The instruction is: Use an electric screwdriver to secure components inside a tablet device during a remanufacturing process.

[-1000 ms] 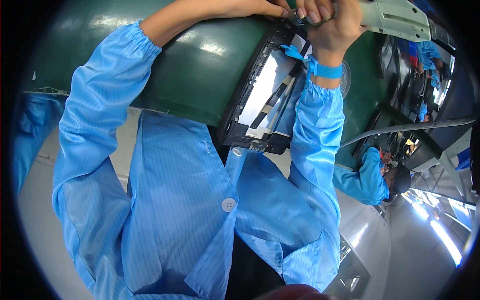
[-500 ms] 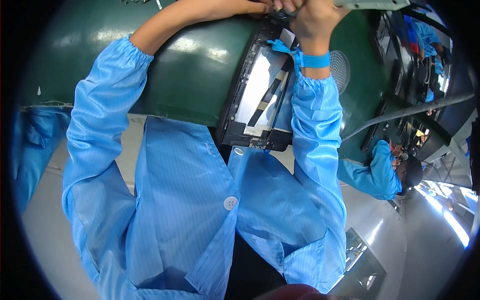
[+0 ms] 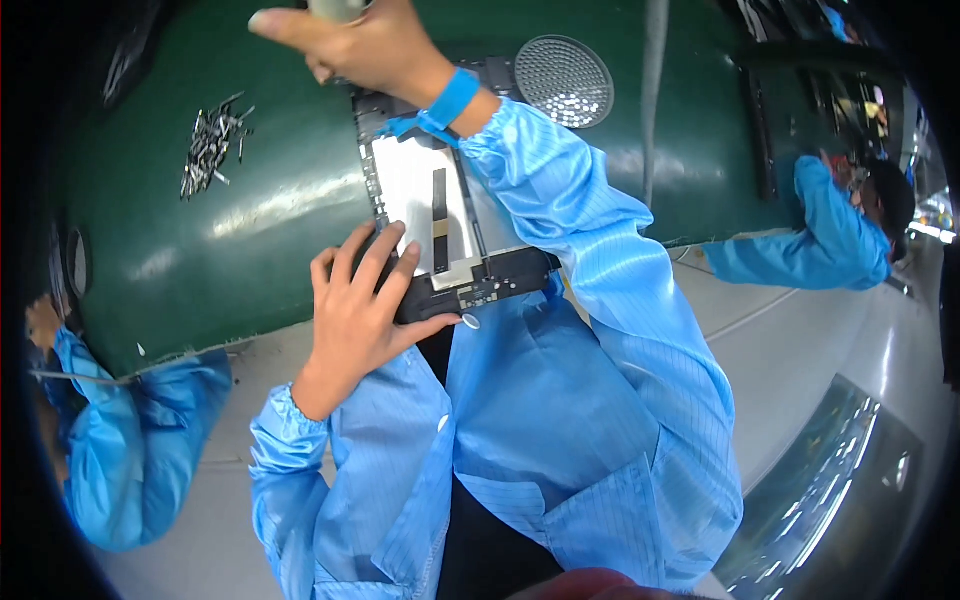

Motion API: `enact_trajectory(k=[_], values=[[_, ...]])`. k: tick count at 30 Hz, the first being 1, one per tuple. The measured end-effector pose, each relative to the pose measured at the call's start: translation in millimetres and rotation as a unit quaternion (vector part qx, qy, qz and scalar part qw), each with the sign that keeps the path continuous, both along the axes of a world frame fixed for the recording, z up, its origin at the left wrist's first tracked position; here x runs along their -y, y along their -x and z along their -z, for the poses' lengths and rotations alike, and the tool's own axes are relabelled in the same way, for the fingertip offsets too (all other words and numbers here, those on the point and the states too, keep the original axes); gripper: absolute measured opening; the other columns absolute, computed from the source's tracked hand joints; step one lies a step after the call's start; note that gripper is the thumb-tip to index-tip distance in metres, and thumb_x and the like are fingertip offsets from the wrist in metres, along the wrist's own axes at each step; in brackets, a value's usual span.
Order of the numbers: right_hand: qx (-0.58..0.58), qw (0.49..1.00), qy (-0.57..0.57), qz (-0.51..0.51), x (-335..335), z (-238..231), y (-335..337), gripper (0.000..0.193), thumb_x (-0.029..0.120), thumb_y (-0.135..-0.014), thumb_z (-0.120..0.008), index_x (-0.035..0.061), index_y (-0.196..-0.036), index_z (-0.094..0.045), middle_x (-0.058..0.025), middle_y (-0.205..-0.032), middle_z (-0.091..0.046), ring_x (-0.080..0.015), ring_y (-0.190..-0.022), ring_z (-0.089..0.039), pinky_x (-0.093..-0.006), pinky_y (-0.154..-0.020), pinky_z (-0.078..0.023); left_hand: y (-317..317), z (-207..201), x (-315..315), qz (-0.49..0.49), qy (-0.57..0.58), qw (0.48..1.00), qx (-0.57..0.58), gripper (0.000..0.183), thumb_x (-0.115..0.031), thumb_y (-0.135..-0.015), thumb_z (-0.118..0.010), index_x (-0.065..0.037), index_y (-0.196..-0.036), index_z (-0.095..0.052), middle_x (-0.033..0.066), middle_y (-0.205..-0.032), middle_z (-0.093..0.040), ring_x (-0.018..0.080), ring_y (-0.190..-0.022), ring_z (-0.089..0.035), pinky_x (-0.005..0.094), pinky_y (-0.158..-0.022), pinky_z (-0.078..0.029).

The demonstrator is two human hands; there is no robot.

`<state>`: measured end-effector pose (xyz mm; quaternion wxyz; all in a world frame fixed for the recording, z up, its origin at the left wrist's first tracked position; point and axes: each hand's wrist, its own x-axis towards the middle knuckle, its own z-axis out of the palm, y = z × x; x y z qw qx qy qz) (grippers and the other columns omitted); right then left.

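A green work table point(image 3: 270, 170) spans the upper half of the frame. At upper centre, by its near edge, lies an uncovered flat electronic chassis point(image 3: 510, 275), black-framed around a bright panel point(image 3: 405, 175); it now sits straighter in view, perhaps because the head has turned. The right hand point(image 3: 375, 50), in a blue wrist strap point(image 3: 455, 95), has swung from the chassis's top end to the upper left, its fingers wrapped around a pale tool handle point(image 3: 338, 8); the frame edge hides the rest, so contact cannot be judged. The left hand point(image 3: 355, 320) has come from the far end to the chassis's lower-left corner: fingers spread over that corner, thumb along the near edge, closed round nothing. This change probably leaves it steadying the near end. A perforated disc point(image 3: 565, 82) sits at upper right of the chassis, and a heap of screw-like pieces point(image 3: 212, 145) at upper left.
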<state>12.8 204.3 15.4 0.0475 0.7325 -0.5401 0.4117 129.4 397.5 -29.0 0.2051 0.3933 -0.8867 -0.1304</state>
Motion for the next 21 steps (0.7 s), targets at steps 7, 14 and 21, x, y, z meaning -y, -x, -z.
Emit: enact_trajectory(k=[7, 14, 21], values=[[0.468, 0.802, -0.109, -0.354, 11, -20, 42, 0.016, 0.017, -0.090, -0.073, 0.0029, -0.088, -0.066, 0.0011, -0.068, -0.063, -0.0042, -0.060, -0.054, -0.0231, -0.053, -0.042, -4, 12, 23, 0.000, 0.082, 0.996, 0.022, 0.070, -0.044, -0.071, -0.084, 0.007, -0.114, -0.063, 0.0194, -0.129, -0.062, 0.0381, -0.117, -0.061, 0.0427, -0.092, -0.050], [0.519, 0.809, -0.154, -0.228, 14, -30, 101, 0.013, 0.010, -0.090, -0.066, -0.0004, -0.098, -0.063, 0.0003, -0.051, -0.043, -0.0102, -0.040, -0.041, -0.0282, -0.041, -0.037, 18, 14, 151, -0.057, 0.150, 0.987, 0.018, 0.051, -0.039, -0.085, -0.073, -0.007, -0.123, -0.064, 0.0228, -0.129, -0.060, 0.0403, -0.108, -0.065, 0.0410, -0.086, -0.055], [0.583, 0.785, -0.105, -0.181, 23, -8, 180, 0.012, 0.009, -0.087, -0.071, -0.0021, -0.088, -0.065, -0.0024, -0.053, -0.051, -0.0097, -0.039, -0.045, -0.0269, -0.039, -0.038, 45, 41, 320, -0.068, 0.205, 0.976, -0.012, 0.037, -0.033, -0.096, -0.060, -0.007, -0.123, -0.063, 0.0188, -0.127, -0.061, 0.0449, -0.105, -0.063, 0.0461, -0.087, -0.056]])
